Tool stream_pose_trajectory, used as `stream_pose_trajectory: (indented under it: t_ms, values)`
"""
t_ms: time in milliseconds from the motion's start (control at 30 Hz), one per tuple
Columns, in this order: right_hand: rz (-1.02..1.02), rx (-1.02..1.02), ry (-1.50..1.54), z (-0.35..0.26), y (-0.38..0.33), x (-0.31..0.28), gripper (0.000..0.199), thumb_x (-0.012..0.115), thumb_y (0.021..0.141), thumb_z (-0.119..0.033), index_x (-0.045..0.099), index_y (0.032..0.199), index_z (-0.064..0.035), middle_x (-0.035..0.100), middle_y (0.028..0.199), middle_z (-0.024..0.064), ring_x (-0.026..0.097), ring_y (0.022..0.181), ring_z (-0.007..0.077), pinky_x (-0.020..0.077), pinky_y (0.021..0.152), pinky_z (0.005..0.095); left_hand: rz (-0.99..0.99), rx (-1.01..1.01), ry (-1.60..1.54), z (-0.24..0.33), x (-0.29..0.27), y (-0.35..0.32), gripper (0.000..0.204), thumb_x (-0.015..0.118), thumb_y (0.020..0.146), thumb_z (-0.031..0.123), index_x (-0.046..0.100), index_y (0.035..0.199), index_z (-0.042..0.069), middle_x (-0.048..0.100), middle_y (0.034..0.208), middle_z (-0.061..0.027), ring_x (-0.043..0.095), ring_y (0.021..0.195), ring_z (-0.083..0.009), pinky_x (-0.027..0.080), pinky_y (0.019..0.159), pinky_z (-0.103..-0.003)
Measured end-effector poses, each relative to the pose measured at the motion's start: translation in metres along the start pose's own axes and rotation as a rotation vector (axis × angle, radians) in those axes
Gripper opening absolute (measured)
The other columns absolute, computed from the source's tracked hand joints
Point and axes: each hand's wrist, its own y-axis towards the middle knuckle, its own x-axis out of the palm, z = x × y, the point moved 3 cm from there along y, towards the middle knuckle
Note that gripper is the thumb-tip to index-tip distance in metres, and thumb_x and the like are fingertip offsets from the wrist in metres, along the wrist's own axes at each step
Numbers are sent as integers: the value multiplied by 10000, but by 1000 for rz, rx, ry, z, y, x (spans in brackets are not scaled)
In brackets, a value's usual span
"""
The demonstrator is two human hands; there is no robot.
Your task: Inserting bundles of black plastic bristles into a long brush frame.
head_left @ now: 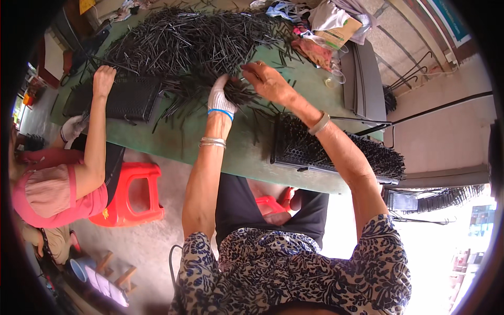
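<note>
My left hand [222, 98], in a white glove with a blue cuff, is closed round a loose bunch of thin black strips [239, 93] at the near side of the pile. Just right of it, my bare right hand [269, 83] has its fingers bent together above the ends of these strips. What lies between its fingertips is too small to tell. Beyond both hands, a big heap of the same black strips [184, 42] covers the far part of the green table [194, 139]. A black rack packed with upright strips [336, 149] stands below my right forearm.
At the left, a co-worker's bare hand [104, 80] and gloved hand [73, 127] are by a black perforated tray [126, 100]. Grey panels [362, 79], a cardboard box [338, 34] and cloths lie at the far right. A red stool [139, 194] stands left of me.
</note>
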Motion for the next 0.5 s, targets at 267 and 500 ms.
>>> stream_pose_trajectory:
  t_ms: [267,500]
  values:
    - [-360,262,356,17,-25,20,700,625,874,-513,508,1263,58,625,1135,199,592,1080,253,472,901,336,95,78,-39,5,3,-6,173,598,912,192,525,806,78,508,684,-20,530,597,-180,532,600,-392]
    - [-589,604,516,28,-34,34,408,601,919,-368,609,998,32,652,840,77,634,738,139,481,645,249,90,208,-30,1,-2,-8,154,576,918,199,534,855,65,564,723,-55,571,653,-219,529,667,-421]
